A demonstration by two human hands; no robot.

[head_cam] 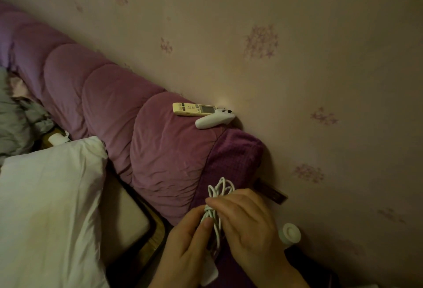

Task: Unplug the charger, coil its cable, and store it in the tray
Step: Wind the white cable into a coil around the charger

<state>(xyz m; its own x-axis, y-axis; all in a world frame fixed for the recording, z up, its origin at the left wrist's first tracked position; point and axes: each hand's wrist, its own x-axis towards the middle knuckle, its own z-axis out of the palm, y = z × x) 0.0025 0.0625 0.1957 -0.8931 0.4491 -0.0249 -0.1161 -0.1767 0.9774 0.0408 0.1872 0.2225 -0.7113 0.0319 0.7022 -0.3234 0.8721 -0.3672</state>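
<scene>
A white charger cable (220,190) is bundled into loops that stick up between both hands at the lower middle of the head view. My left hand (187,246) pinches the bundle's middle with thumb and fingers. My right hand (247,221) grips the same bundle from the right, fingertips at the wrapped part. The white charger block (209,272) hangs below my left hand, partly hidden by it. No tray is in view.
A padded purple headboard (128,104) runs along the wallpapered wall. On its top lie a cream remote control (193,109) and a white handheld controller (214,119). A white pillow (50,207) lies at the left. A white round-capped bottle (289,234) stands right of my hands.
</scene>
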